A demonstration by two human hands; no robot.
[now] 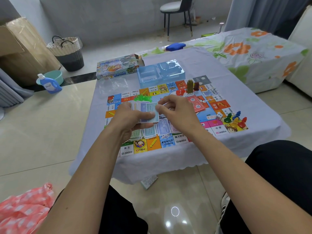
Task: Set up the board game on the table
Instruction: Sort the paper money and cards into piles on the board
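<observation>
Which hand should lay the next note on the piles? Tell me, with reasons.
Probably the right hand. It pinches the edge of the top note, while the left hand grips the stack of notes. The piles lie on the board just below both hands.

Both forearms are bare to the elbow, with no sleeves, watch or rings showing on the left hand [135, 119] or right hand [177, 112]. The legs wear black trousers; at the near right sits what looks like a striped sneaker.
</observation>
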